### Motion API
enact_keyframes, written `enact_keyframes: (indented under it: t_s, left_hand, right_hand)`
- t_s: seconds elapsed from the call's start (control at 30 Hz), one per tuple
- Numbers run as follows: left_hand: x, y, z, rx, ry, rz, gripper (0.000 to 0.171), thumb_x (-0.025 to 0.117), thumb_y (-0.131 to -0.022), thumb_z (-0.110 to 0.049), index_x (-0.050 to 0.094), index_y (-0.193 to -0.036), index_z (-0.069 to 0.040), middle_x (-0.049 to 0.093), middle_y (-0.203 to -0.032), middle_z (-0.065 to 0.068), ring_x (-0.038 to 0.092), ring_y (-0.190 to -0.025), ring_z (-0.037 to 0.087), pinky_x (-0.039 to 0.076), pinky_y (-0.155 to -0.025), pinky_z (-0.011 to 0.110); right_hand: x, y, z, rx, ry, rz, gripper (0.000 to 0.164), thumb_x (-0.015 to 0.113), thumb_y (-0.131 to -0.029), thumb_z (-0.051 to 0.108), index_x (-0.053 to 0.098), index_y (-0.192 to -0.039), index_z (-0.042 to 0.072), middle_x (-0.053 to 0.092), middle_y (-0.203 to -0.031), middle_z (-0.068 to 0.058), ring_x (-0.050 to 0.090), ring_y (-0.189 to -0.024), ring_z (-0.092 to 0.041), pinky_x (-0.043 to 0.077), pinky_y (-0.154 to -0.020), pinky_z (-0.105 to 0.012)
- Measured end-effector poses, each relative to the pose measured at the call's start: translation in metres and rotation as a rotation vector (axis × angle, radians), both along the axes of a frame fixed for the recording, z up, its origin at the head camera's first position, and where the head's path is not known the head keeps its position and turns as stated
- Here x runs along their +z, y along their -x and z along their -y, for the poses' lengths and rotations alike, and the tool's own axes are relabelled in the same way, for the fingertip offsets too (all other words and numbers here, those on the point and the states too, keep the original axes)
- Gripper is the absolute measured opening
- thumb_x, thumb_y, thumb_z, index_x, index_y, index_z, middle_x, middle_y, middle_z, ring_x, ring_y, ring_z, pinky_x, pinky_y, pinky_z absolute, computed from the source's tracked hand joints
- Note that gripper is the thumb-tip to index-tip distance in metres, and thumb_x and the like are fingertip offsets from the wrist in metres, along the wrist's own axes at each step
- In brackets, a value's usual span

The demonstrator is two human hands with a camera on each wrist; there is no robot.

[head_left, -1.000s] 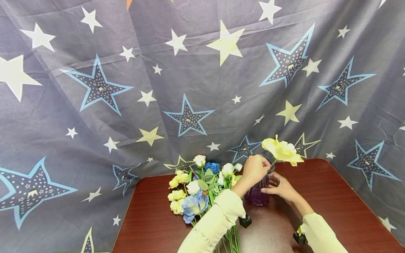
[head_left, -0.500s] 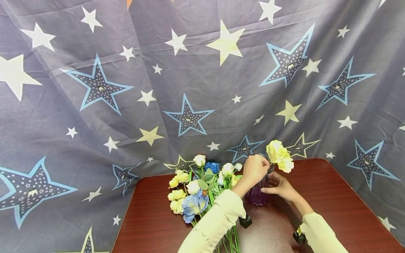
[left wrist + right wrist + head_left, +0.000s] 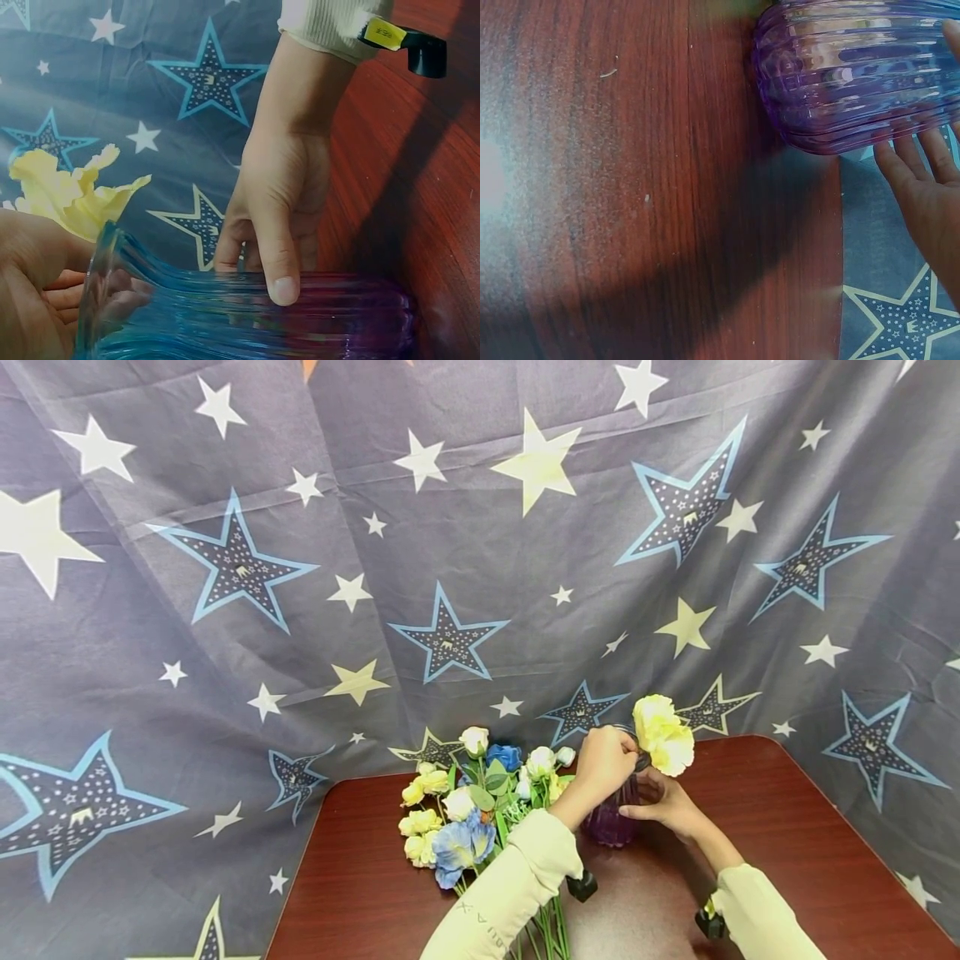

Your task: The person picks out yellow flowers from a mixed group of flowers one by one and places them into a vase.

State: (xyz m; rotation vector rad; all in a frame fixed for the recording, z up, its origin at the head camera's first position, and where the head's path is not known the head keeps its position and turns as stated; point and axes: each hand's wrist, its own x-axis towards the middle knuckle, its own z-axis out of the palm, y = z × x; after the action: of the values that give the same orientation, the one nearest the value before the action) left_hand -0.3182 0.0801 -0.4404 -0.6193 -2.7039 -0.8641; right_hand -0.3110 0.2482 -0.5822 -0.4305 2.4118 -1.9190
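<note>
A ribbed glass vase (image 3: 611, 825), blue at its flared mouth and purple at the base, stands on the table. My right hand (image 3: 667, 806) grips its side, thumb (image 3: 281, 259) on the near face and fingers (image 3: 930, 154) round the far face. At the mouth, my left hand (image 3: 609, 766) pinches the stem of a large yellow flower (image 3: 663, 735), whose head leans out to the right of the rim. The left wrist view shows that hand's fingers (image 3: 67, 300) right at the rim, partly behind the glass. The stem is hidden by the hand.
Left of the vase lies a pile of flowers: white roses (image 3: 459, 805), blue blooms (image 3: 459, 850) and yellow ones (image 3: 420, 825). Their green stems (image 3: 557, 931) run toward the front, under the left sleeve (image 3: 510, 889). A starry cloth (image 3: 480, 552) hangs behind the table (image 3: 810, 852).
The yellow flower's head has turned and dropped, from facing up and out to the right to hanging closer beside the vase mouth. Both hands stay nearly where they were.
</note>
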Motion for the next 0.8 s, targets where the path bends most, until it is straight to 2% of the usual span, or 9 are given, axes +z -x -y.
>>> enact_keyframes:
  t_s: [0.17,0.27,0.37,0.4,0.5,0.63,0.8]
  left_hand:
    - [0.004,0.000,0.003,0.038,-0.029,0.042,0.011,0.076,-0.084,-0.009,0.083,-0.082,-0.017,0.078,-0.077,-0.007,0.065,-0.062,0.004,0.042,-0.051,0.010]
    - [0.006,0.000,0.005,0.043,-0.037,0.050,0.012,0.076,-0.084,-0.008,0.084,-0.083,-0.017,0.078,-0.079,-0.007,0.069,-0.067,0.006,0.045,-0.054,0.011]
    - [0.007,0.000,0.008,0.048,-0.037,0.038,0.012,0.076,-0.082,-0.007,0.083,-0.080,-0.017,0.078,-0.078,-0.008,0.071,-0.071,0.008,0.045,-0.055,0.011]
    - [0.007,0.000,0.009,0.051,-0.036,0.033,0.013,0.076,-0.082,-0.006,0.082,-0.078,-0.017,0.078,-0.077,-0.008,0.070,-0.070,0.008,0.044,-0.055,0.011]
    - [0.008,0.000,0.010,0.063,-0.038,0.044,0.014,0.075,-0.079,-0.003,0.076,-0.070,-0.014,0.074,-0.071,-0.006,0.061,-0.063,0.008,0.039,-0.051,0.013]
    - [0.010,-0.001,0.013,0.069,-0.042,0.049,0.015,0.076,-0.076,0.001,0.073,-0.069,-0.013,0.073,-0.071,-0.004,0.058,-0.062,0.008,0.039,-0.052,0.015]
    - [0.015,-0.001,0.020,0.062,-0.077,0.027,0.018,0.073,-0.076,0.004,0.079,-0.075,-0.013,0.077,-0.075,-0.003,0.068,-0.067,0.009,0.047,-0.055,0.014]
  right_hand:
    - [0.000,0.000,0.001,-0.016,-0.019,0.026,0.064,0.082,-0.082,0.003,0.047,-0.133,-0.015,0.056,-0.132,-0.032,0.057,-0.126,-0.042,0.053,-0.102,-0.037]
    - [-0.001,0.000,0.001,-0.013,-0.006,0.023,0.070,0.082,-0.082,0.002,0.044,-0.138,-0.016,0.054,-0.136,-0.037,0.059,-0.124,-0.035,0.053,-0.101,-0.031]
    - [-0.001,0.000,0.001,-0.003,0.006,0.021,0.072,0.082,-0.082,0.003,0.044,-0.140,-0.016,0.053,-0.138,-0.038,0.062,-0.117,-0.015,0.052,-0.096,-0.019]
    - [-0.001,0.000,0.001,0.002,0.008,0.023,0.072,0.082,-0.083,0.004,0.044,-0.140,-0.017,0.054,-0.138,-0.038,0.062,-0.114,-0.007,0.051,-0.094,-0.016]
    - [-0.003,0.000,0.003,0.009,0.034,0.040,0.070,0.082,-0.083,0.003,0.045,-0.140,-0.017,0.055,-0.138,-0.037,0.062,-0.109,0.001,0.052,-0.093,-0.016]
    - [-0.003,-0.001,0.004,0.008,0.063,0.052,0.070,0.081,-0.083,0.001,0.044,-0.139,-0.017,0.055,-0.137,-0.037,0.063,-0.107,0.004,0.054,-0.092,-0.016]
    - [-0.001,-0.002,0.003,-0.020,0.049,0.062,0.070,0.083,-0.081,0.003,0.045,-0.136,-0.016,0.059,-0.131,-0.032,0.063,-0.105,0.003,0.054,-0.092,-0.016]
